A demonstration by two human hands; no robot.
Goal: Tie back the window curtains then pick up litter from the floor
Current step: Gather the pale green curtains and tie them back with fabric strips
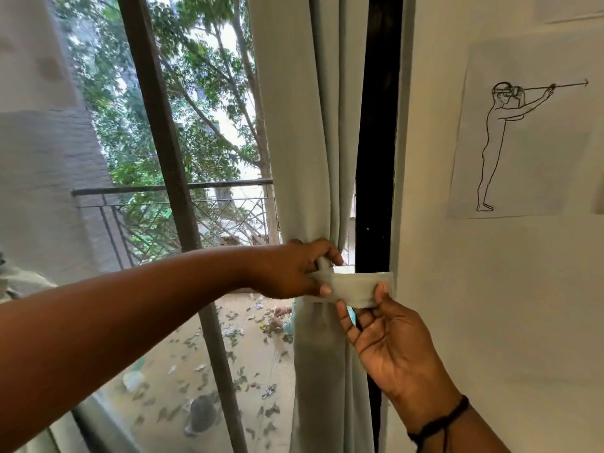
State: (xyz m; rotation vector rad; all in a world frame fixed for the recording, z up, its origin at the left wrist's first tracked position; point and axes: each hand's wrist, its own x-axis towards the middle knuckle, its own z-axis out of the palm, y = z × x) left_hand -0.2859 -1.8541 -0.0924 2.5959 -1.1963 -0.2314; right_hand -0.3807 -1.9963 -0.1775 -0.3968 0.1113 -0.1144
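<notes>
A: Head view. Curtain (313, 142) gathered at right of window, beside black frame (376, 142); band (354, 289) wrapped round at mid-height, running to wall (490, 322).

B: Left hand (294, 269)?

A: Reaching across, fingers curled, pinching band end against curtain.

B: Right hand (389, 338)?

A: Palm up below band, thumb and fingertips pinching lower edge. Black cord (438, 423) on wrist.

B: Elsewhere?

A: Line drawing (519, 132) taped to wall. Outside glass: railing (170, 188), trees, leaves and scraps on ground (196, 371).
</notes>
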